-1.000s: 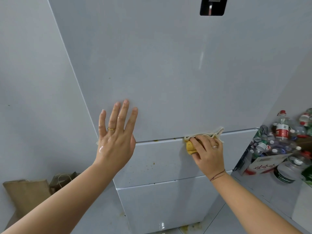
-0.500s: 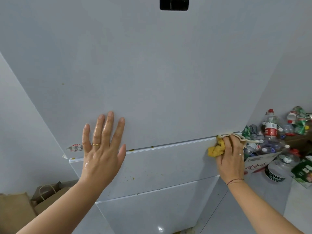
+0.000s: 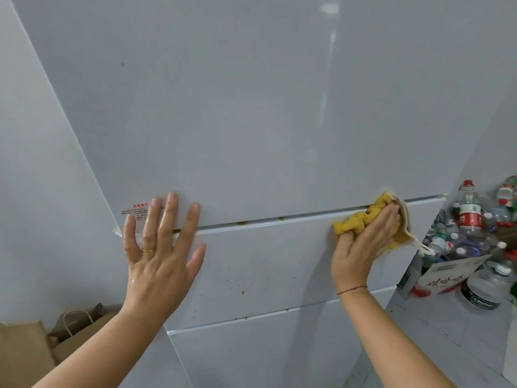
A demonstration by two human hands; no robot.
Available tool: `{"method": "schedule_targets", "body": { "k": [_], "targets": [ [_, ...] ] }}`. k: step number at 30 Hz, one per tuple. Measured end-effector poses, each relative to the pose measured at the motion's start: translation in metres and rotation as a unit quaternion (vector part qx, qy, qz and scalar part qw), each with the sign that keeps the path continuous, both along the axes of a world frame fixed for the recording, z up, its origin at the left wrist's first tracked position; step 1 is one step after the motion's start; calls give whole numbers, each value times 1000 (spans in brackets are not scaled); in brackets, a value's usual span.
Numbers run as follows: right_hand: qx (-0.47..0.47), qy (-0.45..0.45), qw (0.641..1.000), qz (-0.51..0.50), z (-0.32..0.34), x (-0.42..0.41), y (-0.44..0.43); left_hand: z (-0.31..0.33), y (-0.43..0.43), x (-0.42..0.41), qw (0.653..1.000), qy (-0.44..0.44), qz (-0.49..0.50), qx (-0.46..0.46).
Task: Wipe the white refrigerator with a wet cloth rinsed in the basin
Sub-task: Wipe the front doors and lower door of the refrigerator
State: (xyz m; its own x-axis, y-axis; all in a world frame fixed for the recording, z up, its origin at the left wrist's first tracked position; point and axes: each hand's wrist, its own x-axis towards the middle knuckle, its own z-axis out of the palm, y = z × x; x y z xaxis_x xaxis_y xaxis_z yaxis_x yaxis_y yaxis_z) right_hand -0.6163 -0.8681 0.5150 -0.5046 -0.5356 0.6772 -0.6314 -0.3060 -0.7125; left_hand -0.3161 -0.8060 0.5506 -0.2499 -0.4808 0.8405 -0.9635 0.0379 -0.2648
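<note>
Yellow cloth, bunched and edged with a pale trim, is pressed against the fridge by the right hand, whose fingers are clenched over it right at the seam between the big upper door and the drawer front below. The head view is the only one. In it the cloth sits near the right end of that seam, its top touching the upper door's lower edge. The left hand lies flat and released, fingers spread, holding nothing; it spans the left end of the same seam, just beside a small printed sticker, and looks wet. My reading is that the wiping step is in hand, aimed at the seam line. Brownish-yellow spots sit along the seam between the two hands, more specks are scattered on the drawer front below it, and one small fleck shows high on the upper door, so much of the job looks undone. The next move likely calls for dragging the cloth leftward along the seam with firm pressure into the groove, then working down over the specks. No basin is in view. Right of the fridge, on the floor, stand plastic bottles and a box; left of it, paper bags.
</note>
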Motion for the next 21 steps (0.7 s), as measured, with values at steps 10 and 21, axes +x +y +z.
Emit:
{"method": "schedule_targets", "body": {
  "k": [10, 21],
  "targets": [
    [-48, 153, 987, -19, -9, 67, 10, -33, -15, 20, 997, 51, -18, -60],
    [-122, 265, 955, -52, -31, 35, -13, -47, -23, 27, 990, 85, -83, -72]
  ]
}}
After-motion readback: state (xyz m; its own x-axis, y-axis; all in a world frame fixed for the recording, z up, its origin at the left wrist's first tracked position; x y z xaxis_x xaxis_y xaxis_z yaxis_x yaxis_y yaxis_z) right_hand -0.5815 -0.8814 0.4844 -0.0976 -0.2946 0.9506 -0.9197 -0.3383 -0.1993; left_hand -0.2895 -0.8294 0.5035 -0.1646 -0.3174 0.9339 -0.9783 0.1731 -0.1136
